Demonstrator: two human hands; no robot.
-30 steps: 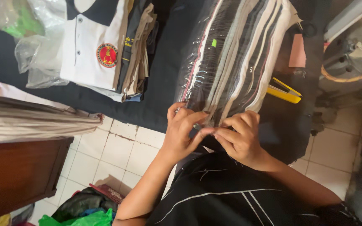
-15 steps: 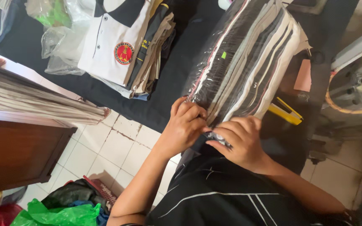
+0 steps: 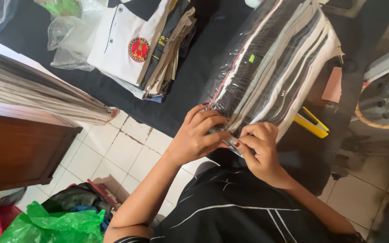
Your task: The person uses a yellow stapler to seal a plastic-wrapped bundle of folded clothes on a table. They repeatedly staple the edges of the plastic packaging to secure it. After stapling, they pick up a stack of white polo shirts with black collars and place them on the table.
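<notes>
— Hands first, please: what are they doing at this moment?

— Your left hand [image 3: 199, 135] is curling over the near end of the bagged stack of folded shirts [image 3: 271, 72]. The fingers are bent and pressing on the clear plastic, so I am judging that you are holding the stack steady against the dark cloth of the table [image 3: 190, 85]. Your right hand [image 3: 260, 150] is closing in a pinch on the loose edge of the plastic bag [image 3: 231, 143], thumb against fingertips. Both hands are nearly touching each other there.

— And the stack, where is it lying?

— It is lying along the table, its near end hanging a little over the edge towards your body, the far end pointing away. I think this is why you are working at the edge: the bag mouth is coming free there, and you are reaching it without lifting the whole weight.

— What else is sitting around it?

— To the left, well apart, a second pile with a white shirt with a red badge [image 3: 127, 42] on top is waiting, with crumpled clear bags [image 3: 66, 40] beside it. Just beside the stack on the right, a yellow tool [image 3: 311, 123] is resting within reach; I cannot tell what kind. Below, on the tiled floor [image 3: 113, 148], a green plastic bag [image 3: 50, 222] is lying.
</notes>
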